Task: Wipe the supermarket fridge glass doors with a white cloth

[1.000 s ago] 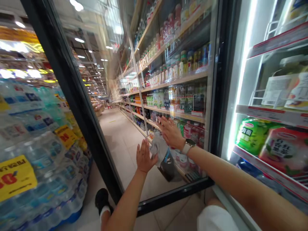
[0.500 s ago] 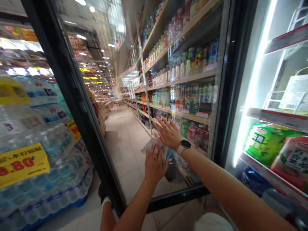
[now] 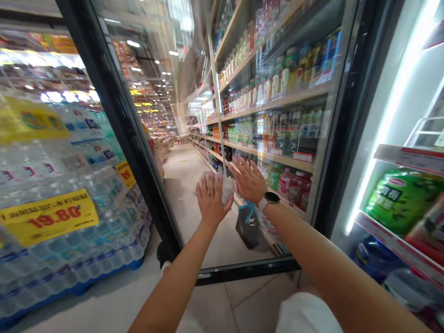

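Shop aisle [image 3: 178,171] shows at eleven o'clock through the glass door [image 3: 243,271], fridge [image 3: 409,155] at three; my left hand [image 3: 211,201] spreads over a cloth [image 3: 227,188], right hand [image 3: 252,182] splayed alongside.

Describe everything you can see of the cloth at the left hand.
The cloth is pale grey-white and looks like thin, soft fabric, bunched rather than spread flat. It appears to lie against the pane of the glass door, under the open left hand, whose fingers cover much of it. An edge shows above them and a wider part to their right, near the right hand; whether that touches it is unclear. Blur hides any weave or hem.
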A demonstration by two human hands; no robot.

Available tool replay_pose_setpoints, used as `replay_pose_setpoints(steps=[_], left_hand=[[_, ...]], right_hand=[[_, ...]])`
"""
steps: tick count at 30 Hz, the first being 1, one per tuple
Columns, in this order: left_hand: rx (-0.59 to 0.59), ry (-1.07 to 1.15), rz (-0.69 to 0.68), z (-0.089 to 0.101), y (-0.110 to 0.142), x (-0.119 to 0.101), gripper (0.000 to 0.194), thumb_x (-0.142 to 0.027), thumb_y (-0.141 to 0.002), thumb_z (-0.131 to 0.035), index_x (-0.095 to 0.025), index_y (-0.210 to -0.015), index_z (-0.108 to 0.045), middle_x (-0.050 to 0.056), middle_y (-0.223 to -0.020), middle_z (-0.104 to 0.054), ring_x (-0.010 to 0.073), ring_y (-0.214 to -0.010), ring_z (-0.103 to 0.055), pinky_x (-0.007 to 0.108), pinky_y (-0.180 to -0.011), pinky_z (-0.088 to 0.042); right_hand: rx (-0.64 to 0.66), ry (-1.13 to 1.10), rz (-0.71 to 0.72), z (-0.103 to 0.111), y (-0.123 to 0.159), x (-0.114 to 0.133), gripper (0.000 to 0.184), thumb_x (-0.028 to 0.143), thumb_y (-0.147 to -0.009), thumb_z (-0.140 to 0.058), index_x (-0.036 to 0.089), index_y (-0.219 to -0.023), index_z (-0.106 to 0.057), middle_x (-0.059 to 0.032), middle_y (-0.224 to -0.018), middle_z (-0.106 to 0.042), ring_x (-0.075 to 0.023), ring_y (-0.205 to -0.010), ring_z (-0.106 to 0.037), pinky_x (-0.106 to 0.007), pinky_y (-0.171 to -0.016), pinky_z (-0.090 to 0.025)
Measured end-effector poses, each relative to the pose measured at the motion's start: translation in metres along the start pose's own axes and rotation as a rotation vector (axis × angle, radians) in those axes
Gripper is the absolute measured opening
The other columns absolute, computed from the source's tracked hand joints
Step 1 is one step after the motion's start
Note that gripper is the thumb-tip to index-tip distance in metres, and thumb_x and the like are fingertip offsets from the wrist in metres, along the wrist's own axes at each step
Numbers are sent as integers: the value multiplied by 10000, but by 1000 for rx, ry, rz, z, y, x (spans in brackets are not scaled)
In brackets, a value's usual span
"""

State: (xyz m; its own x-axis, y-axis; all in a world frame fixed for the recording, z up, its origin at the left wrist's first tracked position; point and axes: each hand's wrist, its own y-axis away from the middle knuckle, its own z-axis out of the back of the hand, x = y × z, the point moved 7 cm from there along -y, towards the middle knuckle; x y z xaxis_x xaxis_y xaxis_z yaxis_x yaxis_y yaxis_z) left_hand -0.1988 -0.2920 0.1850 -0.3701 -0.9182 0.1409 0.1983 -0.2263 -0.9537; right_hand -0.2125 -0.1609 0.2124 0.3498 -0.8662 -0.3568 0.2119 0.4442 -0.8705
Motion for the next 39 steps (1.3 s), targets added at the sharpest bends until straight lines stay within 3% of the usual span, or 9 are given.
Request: replay_pose_setpoints(steps=[7,10,14,20,23,27,32,35,39], left_hand=[[79,4,-166,-24,99,-11,652,-398,-822,-611,-199,-1412,-413,136,-1409,-488,298,-1402,-294,464,-1151,-199],[97,5,-230,-26,118,-7,635,-361,-828,-610,-217,-1413,-410,114,-1379,-525,278,-1382,-341,443,-1156,-204],[85,15,-249,-25,93,-1,619,-319,-833,-602,-244,-1416,-406,99,-1394,-511,264,-1385,-337,432,-1156,-212],[-31,36,-20,-23,21,5,613,-334,-846,-563,-202,-1421,-397,133,-1468,-407,310,-1428,-220,506,-1150,-198],[-58,32,18,-27,27,2,628,-380,-836,-572,-171,-1408,-419,154,-1460,-415,328,-1428,-212,521,-1147,-196],[-19,27,-46,-35,77,-2,664,-383,-813,-611,-167,-1410,-415,163,-1430,-454,333,-1425,-219,525,-1147,-199],[103,41,-73,-37,125,0,712,-205,-774,-593,-203,-1444,-351,133,-1471,-405,330,-1425,-212,524,-1117,-291],[153,74,-62,-34,110,3,782,-94,-734,-538,-186,-1469,-287,127,-1509,-336,325,-1426,-201,507,-1105,-332],[51,150,-60,-22,49,8,809,-9,-722,-425,-216,-1483,-246,88,-1536,-280,277,-1432,-201,489,-1121,-326]], right_hand=[[-12,35,-36,-21,54,18,583,265,-915,-442,174,-1476,-311,-91,-1462,-442,-215,-1390,-329,-416,-1175,-134],[-27,53,-64,-26,67,20,564,259,-919,-433,186,-1468,-330,-91,-1436,-476,-212,-1372,-362,-419,-1172,-137],[-35,57,-70,-27,66,21,569,259,-920,-431,191,-1474,-319,-88,-1434,-479,-216,-1366,-373,-415,-1163,-163],[-27,38,-87,-29,64,20,599,250,-923,-429,197,-1495,-262,-89,-1429,-484,-224,-1362,-383,-424,-1156,-176],[-9,44,-92,-31,65,20,589,257,-930,-419,201,-1495,-262,-88,-1437,-474,-221,-1361,-385,-424,-1157,-167],[-14,60,-91,-31,64,20,554,258,-933,-413,193,-1475,-315,-92,-1424,-490,-214,-1355,-393,-420,-1162,-147],[-6,63,-95,-34,64,18,549,251,-923,-421,203,-1464,-339,-84,-1423,-493,-216,-1357,-387,-424,-1157,-166],[-27,62,-90,-34,64,19,563,244,-916,-431,196,-1468,-328,-83,-1429,-486,-213,-1362,-377,-425,-1157,-172],[-38,62,-89,-34,63,19,563,245,-912,-443,188,-1463,-339,-84,-1427,-488,-209,-1363,-373,-421,-1159,-165]])
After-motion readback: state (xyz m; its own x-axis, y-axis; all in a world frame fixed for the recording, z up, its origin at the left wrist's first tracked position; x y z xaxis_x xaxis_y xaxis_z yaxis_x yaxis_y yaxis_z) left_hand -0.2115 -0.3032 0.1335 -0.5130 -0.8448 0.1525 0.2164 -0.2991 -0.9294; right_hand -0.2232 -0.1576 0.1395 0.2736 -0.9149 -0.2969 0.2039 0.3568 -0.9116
